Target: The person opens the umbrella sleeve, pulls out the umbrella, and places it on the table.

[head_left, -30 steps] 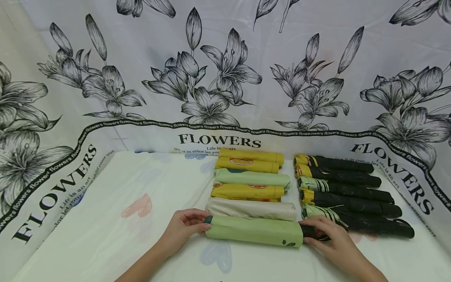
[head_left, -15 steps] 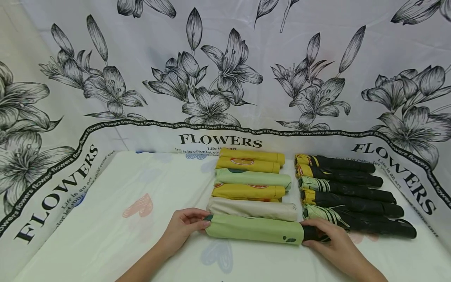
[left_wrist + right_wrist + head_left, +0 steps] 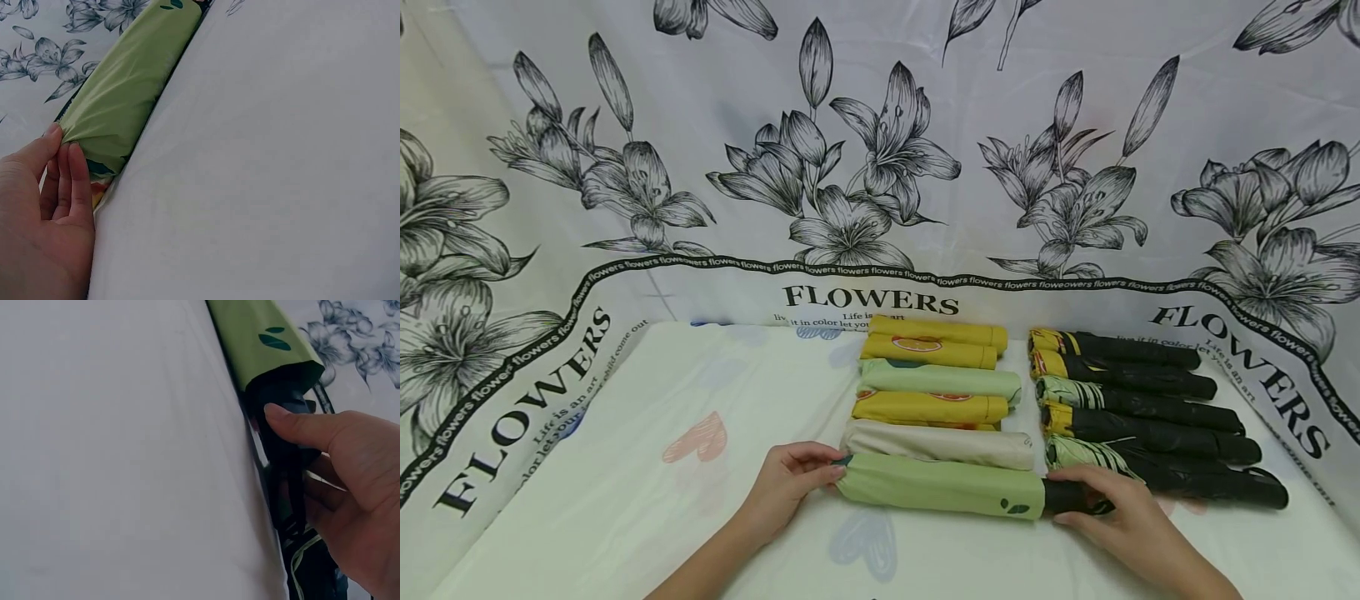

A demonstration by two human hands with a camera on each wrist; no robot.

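1. Green fabric covers the folded light-green sleeved umbrella, which lies lengthwise across the near part of the white heart-printed sheet, nearest of the row.

2. At its left end, the left hand pinches the sleeve's closed tip; the left wrist view shows thumb and straight fingers pressed together on the gathered cloth, the hand nearly closed.

3. At the other end, the right hand curls round the black umbrella handle that pokes out of the sleeve mouth. The right wrist view shows the thumb lying across the black handle and the other fingers wrapped beneath.

4. Just behind, touching its far side, lies a beige sleeved umbrella; beyond that a stack of yellow and pale-green sleeved umbrellas runs toward the backdrop.

5. To the right of that stack, five black unsleeved folded umbrellas with yellow or green striped ends lie in a parallel row; the nearest one sits just beside the right hand's knuckles.

6. Open sheet stretches to the left of the left hand and along the near edge in front of the green umbrella.

7. A white hanging cloth printed with black lilies and the word FLOWERS walls in the back and both sides.
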